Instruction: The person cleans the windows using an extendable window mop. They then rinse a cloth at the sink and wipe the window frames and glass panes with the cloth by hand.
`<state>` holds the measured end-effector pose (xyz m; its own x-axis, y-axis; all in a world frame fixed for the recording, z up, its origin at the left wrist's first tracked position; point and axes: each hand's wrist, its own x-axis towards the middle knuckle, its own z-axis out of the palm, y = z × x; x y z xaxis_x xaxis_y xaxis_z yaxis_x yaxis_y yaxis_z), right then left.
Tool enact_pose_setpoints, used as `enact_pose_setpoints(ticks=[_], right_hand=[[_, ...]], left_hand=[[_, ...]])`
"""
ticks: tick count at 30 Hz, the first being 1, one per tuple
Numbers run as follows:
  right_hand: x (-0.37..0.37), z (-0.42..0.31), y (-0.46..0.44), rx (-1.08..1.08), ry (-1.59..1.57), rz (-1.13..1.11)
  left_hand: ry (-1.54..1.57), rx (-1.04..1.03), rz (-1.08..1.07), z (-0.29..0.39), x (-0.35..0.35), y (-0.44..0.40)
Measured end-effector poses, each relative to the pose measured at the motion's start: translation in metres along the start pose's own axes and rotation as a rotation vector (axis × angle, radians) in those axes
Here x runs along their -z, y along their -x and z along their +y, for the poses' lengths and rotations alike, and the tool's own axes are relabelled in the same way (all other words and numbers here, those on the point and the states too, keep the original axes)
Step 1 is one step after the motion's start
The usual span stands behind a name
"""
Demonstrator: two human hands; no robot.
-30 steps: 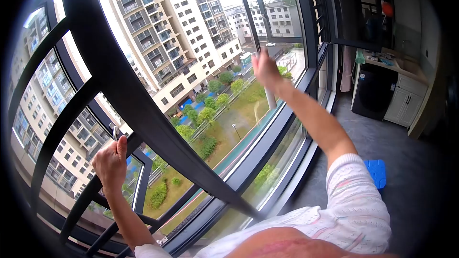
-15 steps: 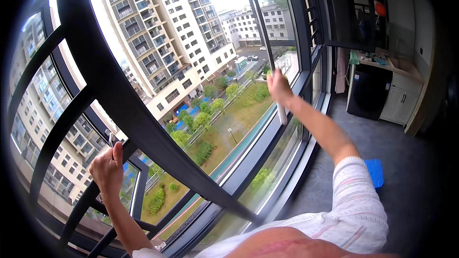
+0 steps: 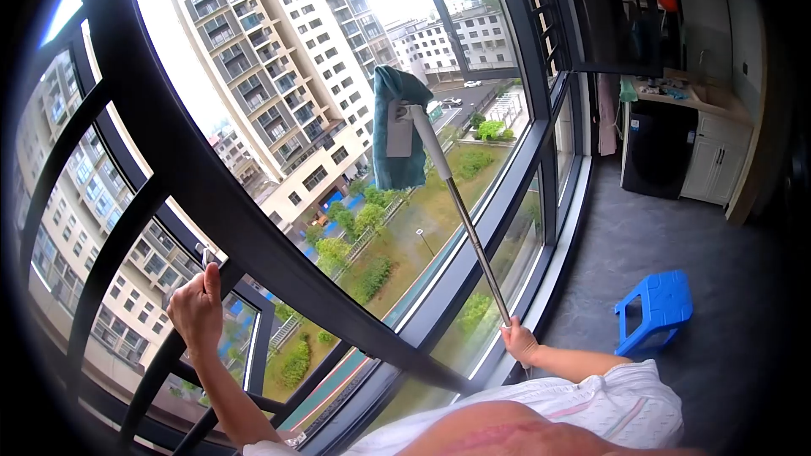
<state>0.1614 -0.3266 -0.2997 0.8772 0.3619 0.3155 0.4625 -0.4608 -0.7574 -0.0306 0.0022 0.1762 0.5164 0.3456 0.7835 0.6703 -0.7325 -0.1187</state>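
In the head view, my right hand [image 3: 519, 344] is closed around the lower part of a flat window mop's metal pole [image 3: 476, 241], close to my body. The mop's head, wrapped in a teal cloth [image 3: 390, 171], is up against or just in front of the large window pane; contact is hard to tell. A white joint [image 3: 431, 143] links head and pole. On the left, my left hand [image 3: 196, 311] is wrapped around the dark window frame bar [image 3: 233, 270], just below a metal window handle [image 3: 204, 253].
A blue plastic stool [image 3: 663, 304] stands on the grey floor [image 3: 583, 257] to the right. Farther back are a black front-loading washer [image 3: 661, 148] and a white cabinet [image 3: 710, 167] under a cluttered counter. Dark window bars rise on the left, with buildings and greenery outside.
The mop's head has come down from the top of the window to mid-pane. My right hand has dropped towards my body along with the pole. My left hand keeps its hold.
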Motion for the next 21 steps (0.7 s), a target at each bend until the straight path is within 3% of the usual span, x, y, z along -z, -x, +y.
enact_pose_setpoints(ticks=[3, 5, 6, 8, 10, 12, 14, 16, 17, 18, 21], right_hand=[[0.034, -0.026, -0.075, 0.013, 0.005, 0.084], [0.081, -0.074, -0.182, 0.217, -0.064, 0.319], [0.118, -0.114, -0.234, 0.170, -0.035, 0.320], [0.193, -0.198, -0.315, 0.290, -0.064, 0.348], [0.256, -0.286, -0.337, 0.122, -0.233, 0.150], [0.246, -0.320, -0.346, 0.224, -0.230, 0.242], [0.180, -0.285, -0.337, 0.384, -0.316, 0.258], [0.122, -0.222, -0.266, 0.342, -0.269, 0.156], [0.080, -0.178, -0.229, 0.413, -0.195, 0.262], [0.053, -0.141, -0.181, 0.301, -0.121, 0.146], [-0.012, -0.047, -0.060, 0.234, -0.054, 0.104]], left_hand=[[-0.004, -0.014, 0.004, 0.000, -0.002, -0.001], [0.004, -0.030, 0.021, 0.003, -0.002, -0.004], [0.002, -0.029, 0.023, 0.004, -0.001, -0.003], [-0.006, -0.036, 0.016, 0.002, -0.001, -0.002], [0.000, -0.024, 0.018, 0.000, -0.001, -0.002], [-0.013, -0.037, 0.062, -0.004, -0.005, -0.001], [0.000, -0.008, -0.003, -0.003, -0.002, -0.001], [0.033, -0.001, -0.048, -0.002, 0.002, -0.002], [0.045, -0.011, -0.020, -0.003, -0.001, -0.002], [0.045, -0.006, -0.014, -0.002, -0.002, -0.002], [0.046, 0.008, -0.005, -0.001, 0.000, -0.002]])
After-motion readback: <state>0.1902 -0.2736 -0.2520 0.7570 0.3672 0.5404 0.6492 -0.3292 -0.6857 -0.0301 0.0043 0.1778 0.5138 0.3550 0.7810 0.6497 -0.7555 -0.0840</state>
